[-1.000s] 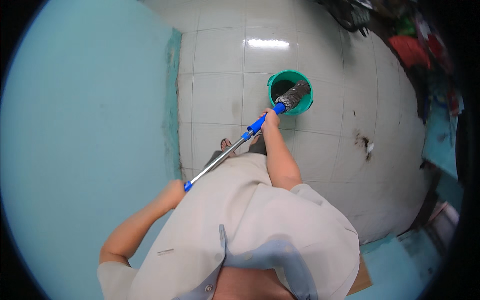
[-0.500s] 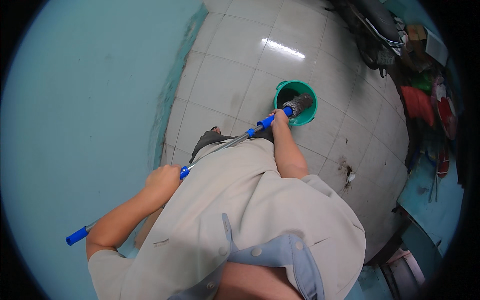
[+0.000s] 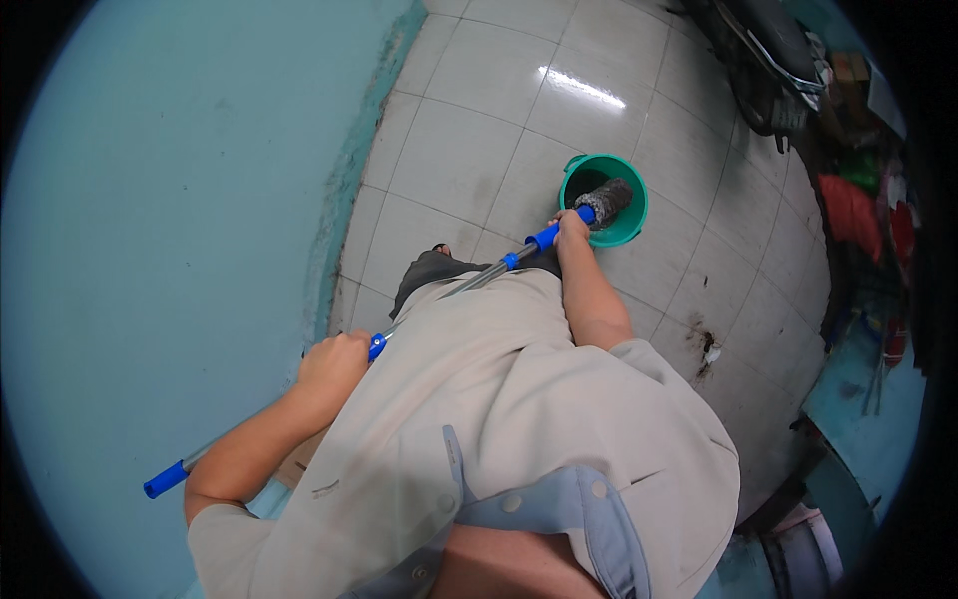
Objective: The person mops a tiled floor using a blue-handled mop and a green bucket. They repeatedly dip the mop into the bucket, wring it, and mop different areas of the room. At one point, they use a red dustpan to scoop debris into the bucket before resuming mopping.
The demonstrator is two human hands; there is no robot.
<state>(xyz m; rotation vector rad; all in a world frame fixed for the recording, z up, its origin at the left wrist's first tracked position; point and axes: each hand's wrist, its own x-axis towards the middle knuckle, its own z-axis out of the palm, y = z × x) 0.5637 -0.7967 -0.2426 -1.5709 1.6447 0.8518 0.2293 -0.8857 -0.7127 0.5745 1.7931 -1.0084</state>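
The mop (image 3: 489,274) extends diagonally across the front of the body, its head (image 3: 611,198) within the mouth of the green bucket (image 3: 626,228). Contact between the head and the bucket's inner wall cannot be confirmed from this angle. The right hand (image 3: 572,228) is the lower support: its fingers are wrapped around the blue sleeve (image 3: 544,237), just behind the head. The left hand (image 3: 334,365) is the upper support: its fingers are curled in a fist around the pole, beside the blue clamp (image 3: 376,346). The pole passes behind the left forearm and terminates in a blue end grip (image 3: 165,479). The bucket stands on the tiled floor (image 3: 454,150). A blue-green wall (image 3: 150,250) borders the left side.
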